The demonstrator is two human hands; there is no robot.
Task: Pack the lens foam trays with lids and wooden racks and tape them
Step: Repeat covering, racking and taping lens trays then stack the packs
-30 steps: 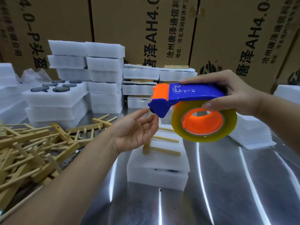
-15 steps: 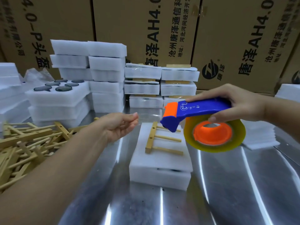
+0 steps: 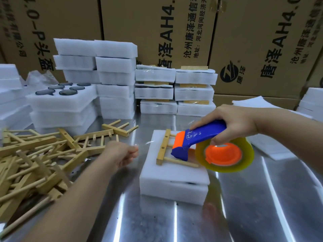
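A white foam tray with its lid [image 3: 174,173] lies on the metal table [image 3: 262,198] in the middle. A wooden rack [image 3: 163,145] rests flat on the lid. My right hand [image 3: 229,124] grips the blue and orange tape dispenser [image 3: 199,137], whose nose sits over the rack; its yellowish tape roll [image 3: 227,154] hangs at the tray's right edge. My left hand [image 3: 122,152] is left of the tray with its fingers curled, pinching the end of a clear tape strip [image 3: 148,142] that stretches faintly toward the dispenser.
A loose pile of wooden racks [image 3: 35,163] covers the left of the table. Behind stand stacks of foam trays [image 3: 113,67], taped packs [image 3: 174,91] and an open tray holding dark lenses [image 3: 64,89]. Foam sheets [image 3: 272,147] lie at right, with cardboard boxes [image 3: 157,28] along the back.
My right hand has lowered the dispenser from the air onto the rack. My left hand has closed its fingers and drawn away to the left with the tape end.
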